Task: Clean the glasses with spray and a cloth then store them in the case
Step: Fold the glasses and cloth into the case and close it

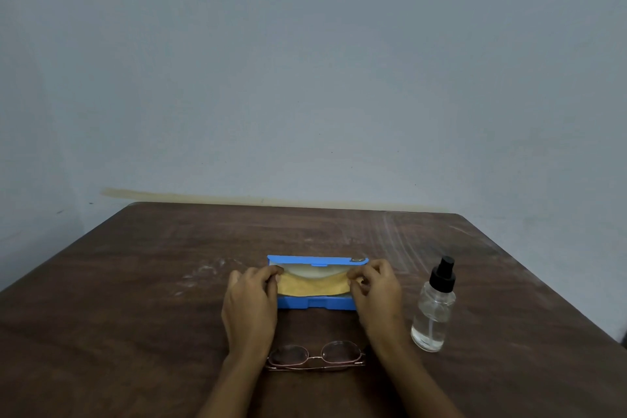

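A blue glasses case [317, 303] lies open in the middle of the table, its lid standing up at the back. A yellow cloth [314, 284] is spread inside it. My left hand [251, 302] pinches the cloth's left end and my right hand [375, 292] pinches its right end. The folded glasses [315, 355], with a thin pinkish metal frame, lie on the table nearer to me, between my forearms. A clear spray bottle [434, 309] with a black nozzle stands upright to the right of the case.
The dark brown wooden table [135, 282] runs back to a plain grey-blue wall. Faint white smears mark the tabletop left of the case and at the far right.
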